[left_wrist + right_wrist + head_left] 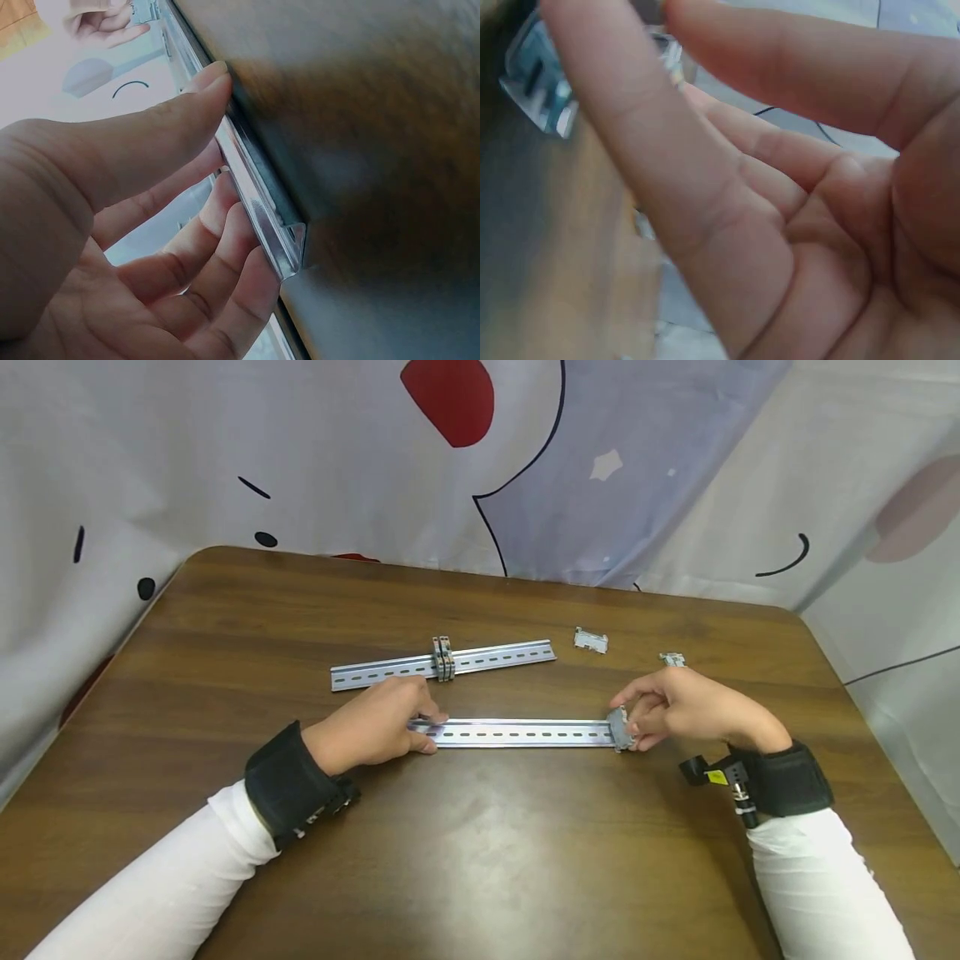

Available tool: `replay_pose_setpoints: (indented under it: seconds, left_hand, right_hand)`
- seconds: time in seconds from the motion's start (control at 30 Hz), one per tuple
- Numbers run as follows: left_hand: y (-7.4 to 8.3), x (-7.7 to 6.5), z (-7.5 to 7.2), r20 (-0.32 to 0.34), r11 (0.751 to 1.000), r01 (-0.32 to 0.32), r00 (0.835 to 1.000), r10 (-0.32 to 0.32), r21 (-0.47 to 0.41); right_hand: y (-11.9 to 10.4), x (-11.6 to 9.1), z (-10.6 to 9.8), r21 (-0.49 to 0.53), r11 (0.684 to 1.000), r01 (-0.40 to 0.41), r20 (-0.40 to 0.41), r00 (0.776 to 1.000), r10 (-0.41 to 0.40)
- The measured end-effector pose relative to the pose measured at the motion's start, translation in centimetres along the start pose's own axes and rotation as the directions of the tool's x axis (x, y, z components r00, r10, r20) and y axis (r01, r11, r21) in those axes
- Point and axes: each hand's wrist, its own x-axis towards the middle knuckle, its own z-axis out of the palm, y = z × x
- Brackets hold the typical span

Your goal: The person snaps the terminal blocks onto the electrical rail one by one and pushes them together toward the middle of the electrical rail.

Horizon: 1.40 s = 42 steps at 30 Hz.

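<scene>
A slotted metal DIN rail (525, 734) lies across the table in front of me. My left hand (382, 718) grips its left end, and the left wrist view shows the thumb on one edge of the rail (259, 202) and fingers on the other. At the right end stands a grey terminal block (618, 729), which my right hand (686, 706) pinches between thumb and fingers. Whether the block is seated on the rail cannot be told. In the right wrist view, the fingers of the right hand (727, 195) hide most of the block.
Behind lies a second DIN rail (502, 655), slightly angled, carrying several terminal blocks (443, 658) near its middle. A loose terminal block (591, 640) rests at the back right. Another small block (672, 658) is partly hidden behind my right hand. A patterned cloth (337, 460) hangs beyond the wooden table (480, 860).
</scene>
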Motion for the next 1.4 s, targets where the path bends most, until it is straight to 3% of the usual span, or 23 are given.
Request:
replay_pose_setpoints:
  seconds: [0.2, 0.53, 0.93, 1.4]
  left_hand:
    - [0.0, -0.1, 0.1, -0.003, 1.0, -0.001, 1.0, 0.001, -0.004]
    - [0.1, 0.0, 0.1, 0.003, 1.0, 0.003, 1.0, -0.003, 0.015]
    - [0.1, -0.1, 0.2, -0.004, 1.0, 0.016, 1.0, -0.016, 0.011]
    - [0.2, 0.0, 0.0, 0.007, 1.0, 0.026, 1.0, -0.026, 0.015]
  right_hand:
    - [0.8, 1.2, 0.6, 0.162, 0.985, 0.055, 0.038, 0.997, -0.062]
    - [-1.7, 3.4, 3.8, 0.232, 0.968, 0.098, 0.006, 0.995, -0.102]
    - [-5.4, 6.5, 7.1, 0.241, 0.961, 0.139, -0.006, 0.99, -0.141]
    - [-6.5, 6.8, 8.1, 0.198, 0.967, 0.159, -0.036, 0.987, -0.155]
